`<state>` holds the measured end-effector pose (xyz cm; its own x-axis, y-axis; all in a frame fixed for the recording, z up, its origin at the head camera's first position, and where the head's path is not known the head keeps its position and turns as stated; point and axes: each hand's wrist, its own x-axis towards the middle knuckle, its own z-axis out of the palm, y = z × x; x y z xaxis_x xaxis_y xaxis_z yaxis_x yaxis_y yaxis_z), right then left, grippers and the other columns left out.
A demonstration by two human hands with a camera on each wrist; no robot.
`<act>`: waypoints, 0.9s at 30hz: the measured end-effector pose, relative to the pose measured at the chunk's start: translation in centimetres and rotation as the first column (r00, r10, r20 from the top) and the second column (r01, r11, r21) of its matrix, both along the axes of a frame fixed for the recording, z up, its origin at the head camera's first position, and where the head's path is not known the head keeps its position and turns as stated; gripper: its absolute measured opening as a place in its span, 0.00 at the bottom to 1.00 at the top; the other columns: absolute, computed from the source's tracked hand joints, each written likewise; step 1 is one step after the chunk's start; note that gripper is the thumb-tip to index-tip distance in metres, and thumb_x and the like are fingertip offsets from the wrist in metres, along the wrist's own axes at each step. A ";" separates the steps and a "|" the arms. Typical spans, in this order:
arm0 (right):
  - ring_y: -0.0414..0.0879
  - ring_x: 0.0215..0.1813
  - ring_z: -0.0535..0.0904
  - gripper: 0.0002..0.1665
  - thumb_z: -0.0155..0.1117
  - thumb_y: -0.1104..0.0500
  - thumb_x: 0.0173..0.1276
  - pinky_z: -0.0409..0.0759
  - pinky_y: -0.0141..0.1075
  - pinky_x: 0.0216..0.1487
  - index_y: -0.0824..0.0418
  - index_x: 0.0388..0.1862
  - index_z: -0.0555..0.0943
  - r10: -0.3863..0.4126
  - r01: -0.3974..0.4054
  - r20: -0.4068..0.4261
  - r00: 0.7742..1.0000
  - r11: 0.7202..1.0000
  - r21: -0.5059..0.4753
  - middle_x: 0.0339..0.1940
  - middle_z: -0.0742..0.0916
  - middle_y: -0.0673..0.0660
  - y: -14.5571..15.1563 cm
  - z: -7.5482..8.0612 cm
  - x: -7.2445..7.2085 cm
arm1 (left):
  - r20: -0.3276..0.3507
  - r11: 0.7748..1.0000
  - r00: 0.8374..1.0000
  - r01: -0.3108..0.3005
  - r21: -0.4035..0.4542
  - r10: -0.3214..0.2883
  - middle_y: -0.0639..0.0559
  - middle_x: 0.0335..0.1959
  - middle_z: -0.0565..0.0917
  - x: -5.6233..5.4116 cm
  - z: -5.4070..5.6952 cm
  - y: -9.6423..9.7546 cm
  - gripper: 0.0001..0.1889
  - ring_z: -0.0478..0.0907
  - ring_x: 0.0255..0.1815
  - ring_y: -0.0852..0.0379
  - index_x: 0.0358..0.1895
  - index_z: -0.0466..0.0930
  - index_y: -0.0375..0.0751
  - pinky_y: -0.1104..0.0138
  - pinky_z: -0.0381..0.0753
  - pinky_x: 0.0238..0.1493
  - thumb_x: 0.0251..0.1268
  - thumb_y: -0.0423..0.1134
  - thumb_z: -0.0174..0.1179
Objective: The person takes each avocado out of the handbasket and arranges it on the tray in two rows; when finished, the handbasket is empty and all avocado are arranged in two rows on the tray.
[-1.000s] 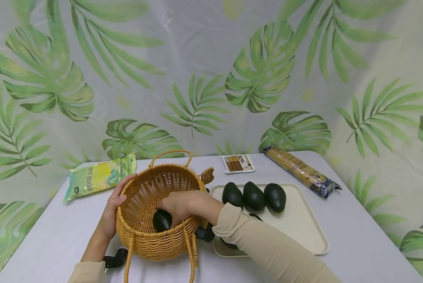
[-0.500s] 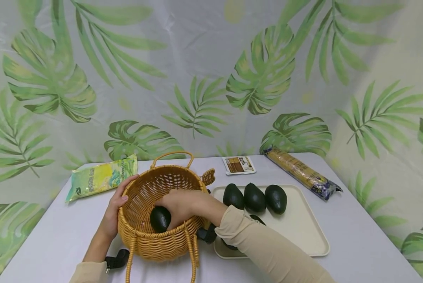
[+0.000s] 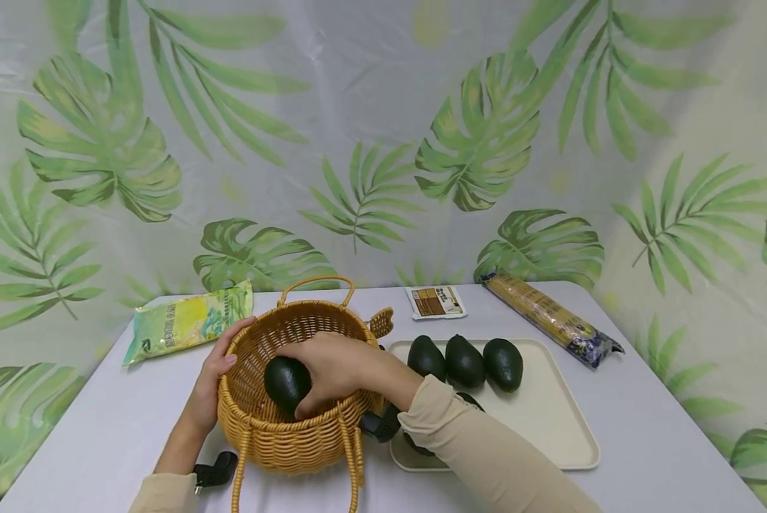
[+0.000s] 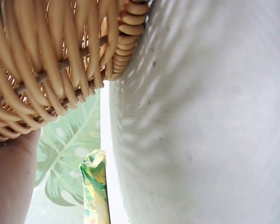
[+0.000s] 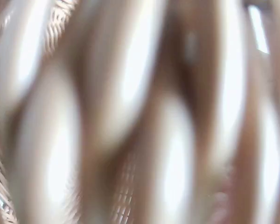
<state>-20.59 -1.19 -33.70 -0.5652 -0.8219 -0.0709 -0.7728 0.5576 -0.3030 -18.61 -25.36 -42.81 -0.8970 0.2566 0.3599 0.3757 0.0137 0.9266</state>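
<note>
My right hand (image 3: 332, 367) is inside the brown wicker basket (image 3: 294, 447) in the head view. It grips a dark green avocado (image 3: 287, 383), raised toward the near part of the opening, with fingers over its far side and thumb at its near side. My left hand (image 3: 207, 385) rests against the basket's left side, fingers extended along the outside and thumb at the rim. The left wrist view has the woven basket wall (image 4: 51, 60) with part of the hand (image 4: 14, 172) beside it. Only blurred wicker strands (image 5: 130, 70) fill the right wrist view.
A cream tray (image 3: 550, 427) at right bears three avocados (image 3: 465, 362) in a row; others lie partly hidden under the right sleeve (image 3: 473, 449). Behind are a green-yellow bag (image 3: 187, 324), a small flat packet (image 3: 436, 302) and a long noodle-like package (image 3: 550, 317). Basket handles (image 3: 351, 463) hang in front.
My right hand has lifted the avocado from lower in the basket, up and slightly left. The left hand stays at the basket's side. The whole head view has shifted slightly.
</note>
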 end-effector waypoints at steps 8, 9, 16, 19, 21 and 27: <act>0.34 0.41 0.84 0.55 0.81 0.40 0.56 0.79 0.29 0.47 0.53 0.79 0.68 -0.011 0.010 -0.010 1.000 0.998 -0.057 0.49 0.89 0.47 0.8 0.7 0.4 | 0.011 1.000 1.000 0.005 0.003 -0.005 0.48 0.74 0.66 -0.1 0.0 0.0 0.31 0.69 0.71 0.52 0.82 0.54 0.44 0.67 0.75 0.62 0.77 0.41 0.32; 0.35 0.40 0.84 0.55 0.80 0.39 0.56 0.79 0.29 0.47 0.52 0.79 0.68 -0.015 0.014 -0.012 1.000 0.998 -0.065 0.49 0.89 0.47 1.0 0.8 0.4 | 0.014 1.000 1.000 0.003 0.001 -0.003 0.48 0.74 0.65 -0.1 0.0 0.0 0.31 0.68 0.71 0.51 0.82 0.54 0.44 0.67 0.75 0.62 0.77 0.41 0.32; 0.40 0.52 0.84 0.56 0.77 0.36 0.58 0.80 0.33 0.52 0.50 0.81 0.65 -0.078 0.072 -0.040 0.996 0.990 -0.121 0.57 0.88 0.48 2.3 1.3 1.2 | 0.023 1.000 1.000 -0.016 -0.018 0.016 0.50 0.73 0.66 -0.1 -0.1 -0.1 0.31 0.67 0.71 0.51 0.82 0.54 0.44 0.68 0.74 0.62 0.77 0.42 0.32; 0.39 0.50 0.84 0.55 0.75 0.36 0.59 0.81 0.33 0.51 0.51 0.81 0.65 -0.097 0.091 -0.037 0.995 0.984 -0.151 0.56 0.88 0.47 2.8 1.2 1.4 | 0.018 1.000 1.000 -0.018 -0.020 0.018 0.51 0.73 0.66 -0.1 -0.2 -0.1 0.31 0.68 0.71 0.51 0.82 0.54 0.44 0.68 0.74 0.62 0.78 0.42 0.32; 0.38 0.49 0.84 0.55 0.75 0.36 0.58 0.81 0.34 0.51 0.50 0.81 0.65 -0.105 0.097 -0.034 0.994 0.980 -0.172 0.55 0.88 0.47 3.0 1.1 1.5 | 0.015 1.000 1.000 -0.018 -0.022 0.019 0.51 0.73 0.66 -0.1 -0.2 -0.1 0.31 0.68 0.71 0.51 0.82 0.54 0.43 0.68 0.74 0.62 0.78 0.42 0.32; 0.37 0.43 0.81 0.54 0.73 0.35 0.57 0.79 0.32 0.48 0.49 0.80 0.67 -0.149 0.142 -0.009 0.989 0.956 -0.259 0.49 0.88 0.46 3.7 1.1 2.0 | 0.018 1.000 1.000 -0.019 -0.021 0.020 0.52 0.73 0.66 -0.1 -0.2 -0.1 0.31 0.68 0.71 0.52 0.82 0.54 0.44 0.67 0.74 0.62 0.78 0.42 0.32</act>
